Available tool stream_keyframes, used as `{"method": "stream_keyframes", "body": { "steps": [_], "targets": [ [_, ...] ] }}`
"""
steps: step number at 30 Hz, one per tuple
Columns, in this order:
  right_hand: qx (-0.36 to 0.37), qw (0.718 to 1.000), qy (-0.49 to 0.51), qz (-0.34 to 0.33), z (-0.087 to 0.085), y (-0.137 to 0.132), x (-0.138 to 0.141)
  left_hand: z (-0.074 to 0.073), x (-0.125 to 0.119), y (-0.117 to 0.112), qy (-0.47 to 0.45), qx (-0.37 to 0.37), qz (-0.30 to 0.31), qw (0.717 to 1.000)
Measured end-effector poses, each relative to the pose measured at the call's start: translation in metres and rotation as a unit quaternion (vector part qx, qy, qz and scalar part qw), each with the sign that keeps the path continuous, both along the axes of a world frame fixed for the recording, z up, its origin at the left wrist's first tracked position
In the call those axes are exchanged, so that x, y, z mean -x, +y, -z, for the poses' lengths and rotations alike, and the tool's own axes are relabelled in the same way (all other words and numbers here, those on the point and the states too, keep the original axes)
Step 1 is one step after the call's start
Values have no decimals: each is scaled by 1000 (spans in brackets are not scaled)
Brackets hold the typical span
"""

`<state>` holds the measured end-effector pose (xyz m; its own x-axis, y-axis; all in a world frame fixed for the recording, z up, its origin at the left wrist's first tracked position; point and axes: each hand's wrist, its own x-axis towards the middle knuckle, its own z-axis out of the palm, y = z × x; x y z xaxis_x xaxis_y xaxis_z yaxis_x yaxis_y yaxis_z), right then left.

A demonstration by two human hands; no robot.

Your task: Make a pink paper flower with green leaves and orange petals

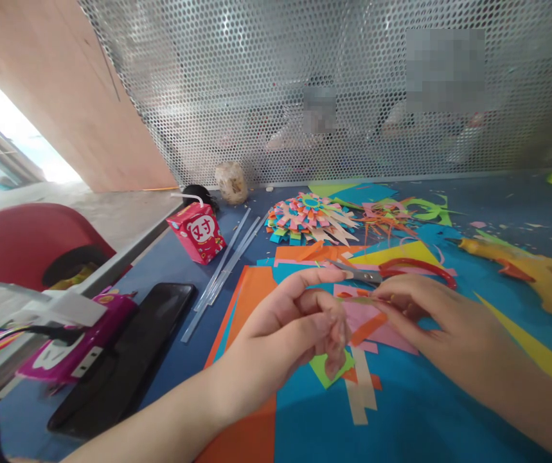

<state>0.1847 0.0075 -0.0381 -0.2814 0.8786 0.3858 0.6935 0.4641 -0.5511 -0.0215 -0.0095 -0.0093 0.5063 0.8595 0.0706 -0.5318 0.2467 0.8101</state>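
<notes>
My left hand and my right hand meet over sheets of coloured paper at the middle of the table. Both pinch a small folded paper strip piece, orange and pink, between their fingertips. Just behind the hands lie red-handled scissors on the paper. Loose strips of beige, green and orange paper lie flat below the hands.
A multicoloured woven paper rosette lies further back. A yellow glue gun is at the right, clear glue sticks and a red drink carton at the left. A black phone and magenta box sit near the left edge. Perforated metal screen closes the back.
</notes>
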Motion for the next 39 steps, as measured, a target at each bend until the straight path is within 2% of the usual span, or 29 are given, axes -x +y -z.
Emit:
{"method": "stream_keyframes", "body": {
  "steps": [5,16,25,33,39],
  "targets": [
    [-5,1000,0,3,-3,0,2,1,3,-2,13,-32,11,999],
    [14,1000,3,24,-4,1,3,0,1,-3,5,-43,28,999],
    [8,1000,-8,7,-2,-1,1,-1,3,-4,18,-58,30,998],
    [-37,999,-22,-1,-4,0,4,-1,3,-4,16,-64,17,998],
    [-102,994,-41,-10,0,0,2,2,2,-3,7,-94,11,995]
  ]
}}
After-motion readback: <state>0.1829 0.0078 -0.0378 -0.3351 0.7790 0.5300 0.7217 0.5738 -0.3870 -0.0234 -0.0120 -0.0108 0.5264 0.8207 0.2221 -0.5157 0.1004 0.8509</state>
